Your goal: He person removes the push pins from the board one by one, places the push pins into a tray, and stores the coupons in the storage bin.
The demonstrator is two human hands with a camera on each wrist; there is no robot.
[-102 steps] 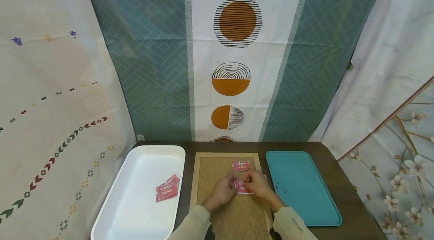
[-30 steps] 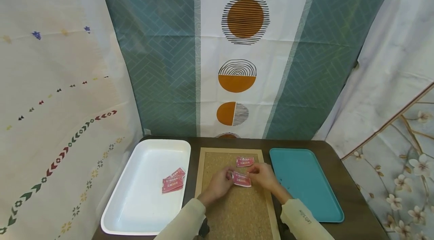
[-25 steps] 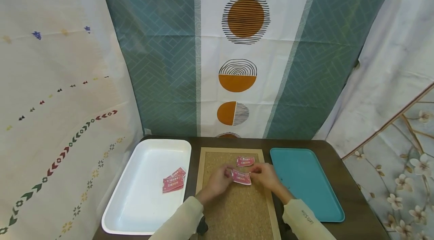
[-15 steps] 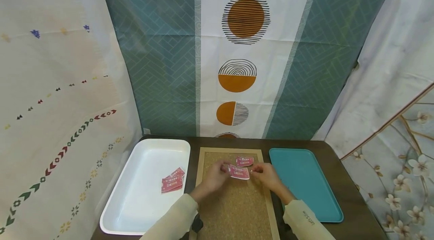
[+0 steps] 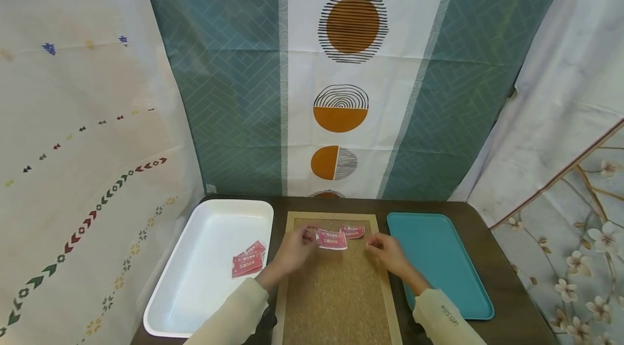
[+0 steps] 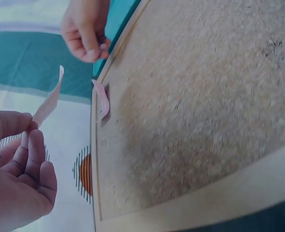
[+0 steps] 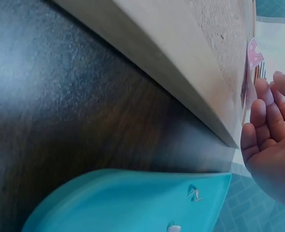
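The left grip (image 5: pixel 294 249) pinches a pink coupon (image 5: pixel 331 240) by one edge, its rest jutting out rightward. Probably light, bendy and easily creased, it suits edge holds. The right grip (image 5: pixel 388 253) pinches a tiny pale thing (image 6: pixel 103 47).

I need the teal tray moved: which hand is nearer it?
Right. The right hand is beside the teal tray; the left hand, pinching a coupon, is farther off, toward the left side of the corkboard.
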